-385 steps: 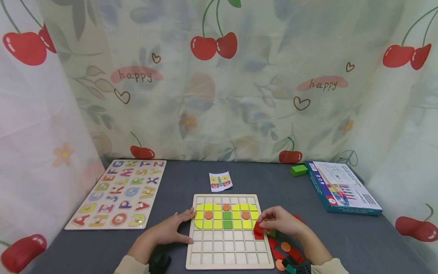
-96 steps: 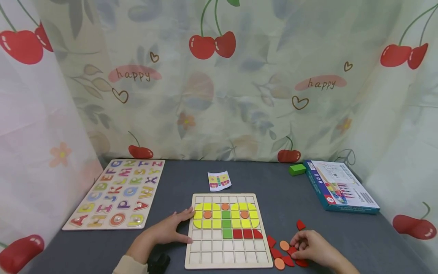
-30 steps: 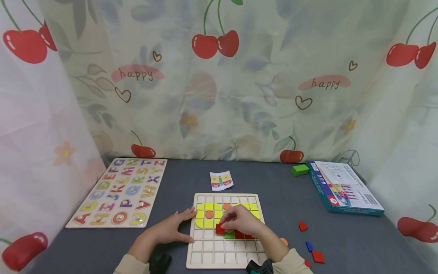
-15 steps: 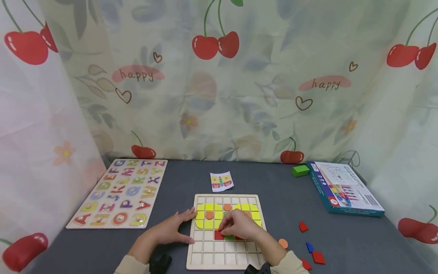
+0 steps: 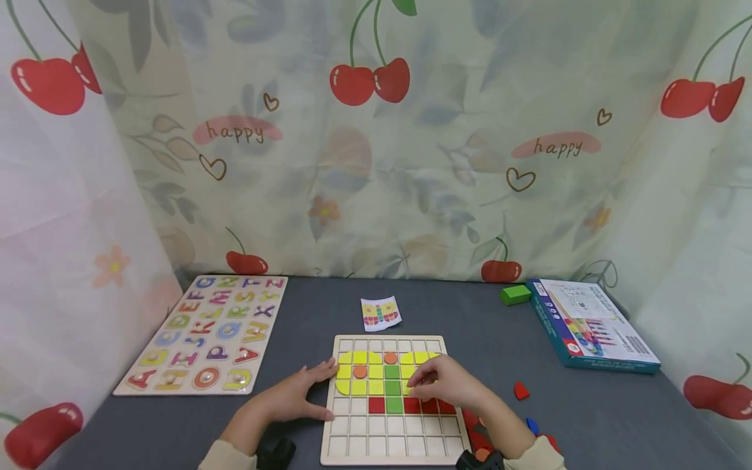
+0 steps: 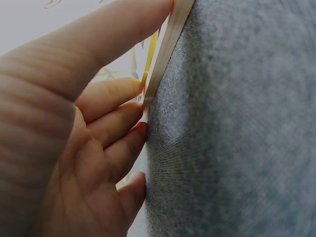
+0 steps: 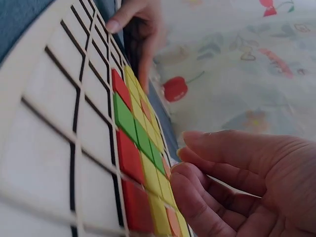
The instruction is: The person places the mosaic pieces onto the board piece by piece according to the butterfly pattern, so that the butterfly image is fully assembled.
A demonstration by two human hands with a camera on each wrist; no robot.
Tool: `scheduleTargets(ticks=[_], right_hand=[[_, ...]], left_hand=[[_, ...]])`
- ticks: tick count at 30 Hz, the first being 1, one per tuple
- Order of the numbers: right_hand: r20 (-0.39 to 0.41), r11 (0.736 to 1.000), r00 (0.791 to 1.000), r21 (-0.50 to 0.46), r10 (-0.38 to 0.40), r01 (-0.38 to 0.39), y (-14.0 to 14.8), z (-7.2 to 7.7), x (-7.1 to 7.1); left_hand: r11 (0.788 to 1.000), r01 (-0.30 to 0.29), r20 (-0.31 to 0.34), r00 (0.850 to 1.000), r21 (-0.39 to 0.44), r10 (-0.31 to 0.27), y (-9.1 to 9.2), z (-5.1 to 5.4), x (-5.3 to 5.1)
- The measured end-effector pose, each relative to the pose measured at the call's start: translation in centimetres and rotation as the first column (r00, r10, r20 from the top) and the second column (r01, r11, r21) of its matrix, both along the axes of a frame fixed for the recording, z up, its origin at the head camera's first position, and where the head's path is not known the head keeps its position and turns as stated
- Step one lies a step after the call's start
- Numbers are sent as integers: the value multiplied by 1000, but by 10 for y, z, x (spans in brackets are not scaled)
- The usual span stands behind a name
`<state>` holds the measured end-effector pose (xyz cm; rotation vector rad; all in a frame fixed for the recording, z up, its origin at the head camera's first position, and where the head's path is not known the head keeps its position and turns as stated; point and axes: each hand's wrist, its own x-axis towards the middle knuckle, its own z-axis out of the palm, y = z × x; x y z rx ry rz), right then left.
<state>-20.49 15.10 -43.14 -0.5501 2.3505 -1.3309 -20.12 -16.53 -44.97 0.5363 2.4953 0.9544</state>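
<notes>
A wooden grid board (image 5: pixel 355 427) lies before me with yellow tiles (image 5: pixel 359 388), orange discs (image 5: pixel 360 372) and a green column (image 5: pixel 394 405) set in its cells. Left of the green column's lowest tile sits a red square tile (image 5: pixel 376 405); more red tiles (image 5: pixel 412 405) run to its right, partly under my right hand (image 5: pixel 449 385). That hand hovers over the board with fingers loosely bent, and the right wrist view shows nothing between thumb and fingers. My left hand (image 5: pixel 294 395) rests against the board's left edge, fingers extended and thumb apart.
Loose red pieces (image 5: pixel 472 424), a blue piece (image 5: pixel 532 426) and a red wedge (image 5: pixel 521 391) lie right of the board. Beyond it are a butterfly picture card (image 5: pixel 380 314), a green block (image 5: pixel 515 295), a box (image 5: pixel 593 326) and an alphabet board (image 5: pixel 194 346).
Green and red tiles have joined the row below the yellow ones. My right hand laid a red square left of the green column, let go and moved right. My left hand stayed.
</notes>
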Motion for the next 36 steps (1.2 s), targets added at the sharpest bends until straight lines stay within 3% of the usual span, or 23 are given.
scheduleTargets(ticks=[9,14,19,26,31,36], right_hand=[[39,998,998,-25,-55,56,46,11,7],[67,995,993,16,-98,97,63,15,14],[86,991,989,75,-118,112,85,14,25],[96,990,986,53,-134,130,118,11,44],[87,976,975,91,-204,196,143,7,57],[103,974,973,116,-206,194,168,0,67]], left_hand=[[1000,3,5,1000,1,-3,0,1,1],[1000,8,7,1000,10,-8,0,1,1],[1000,5,12,1000,11,-6,0,1,1],[1000,1,14,1000,-6,0,-3,1,-1],[1000,7,4,1000,-4,-6,-2,1,-1],[1000,11,1,1000,-7,-11,-1,0,-2]])
